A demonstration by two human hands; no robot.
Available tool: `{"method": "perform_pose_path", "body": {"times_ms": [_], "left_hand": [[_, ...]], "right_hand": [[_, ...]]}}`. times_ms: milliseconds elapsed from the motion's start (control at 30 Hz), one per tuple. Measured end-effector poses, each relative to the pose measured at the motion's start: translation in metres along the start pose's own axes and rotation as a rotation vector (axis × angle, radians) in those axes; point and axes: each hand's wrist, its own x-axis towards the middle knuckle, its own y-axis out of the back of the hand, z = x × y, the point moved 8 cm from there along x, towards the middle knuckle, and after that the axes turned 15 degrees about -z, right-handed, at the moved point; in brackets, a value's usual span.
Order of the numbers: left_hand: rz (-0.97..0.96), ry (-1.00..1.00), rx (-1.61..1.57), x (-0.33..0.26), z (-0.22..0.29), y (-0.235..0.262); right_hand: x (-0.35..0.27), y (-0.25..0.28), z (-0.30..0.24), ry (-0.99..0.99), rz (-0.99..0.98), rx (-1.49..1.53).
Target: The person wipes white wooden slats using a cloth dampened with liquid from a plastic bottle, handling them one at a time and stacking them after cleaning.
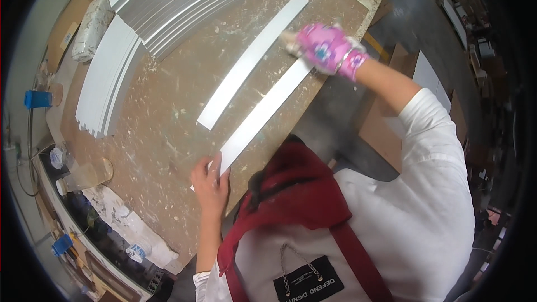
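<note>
A long flat white strip (263,113) is pressed onto the rough brown table (162,134) by the flat left hand (211,182); its far end is gripped by the gloved right hand (327,48).

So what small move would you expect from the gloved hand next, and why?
Probably a stroke along the near white strip toward the bare left hand, which pins its near end. The gloved right hand sits at the far end, pressing something I cannot make out.

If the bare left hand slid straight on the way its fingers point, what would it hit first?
Most likely more of the near white strip it already presses: the left hand points along that strip, toward the gloved right hand at its far end.
</note>
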Motion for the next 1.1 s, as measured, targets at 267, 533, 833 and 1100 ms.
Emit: {"method": "perform_pose_path", "body": {"times_ms": [267, 533, 833, 1100], "left_hand": [[0.008, -0.022, 0.0, 0.004, 0.003, 0.003], [-0.018, 0.014, 0.005, 0.005, -0.001, -0.001], [-0.019, 0.143, 0.033, -0.02, -0.011, 0.023], [-0.006, 0.162, -0.072, -0.05, -0.044, 0.032]], "right_hand": [[-0.018, 0.015, 0.051, -0.079, 0.17, 0.096], [-0.05, -0.045, -0.067, 0.397, 0.718, 0.455], [-0.054, 0.005, 0.039, -0.116, 0.43, 0.318], [-0.024, -0.052, -0.108, 0.048, 0.26, -0.044]]}}
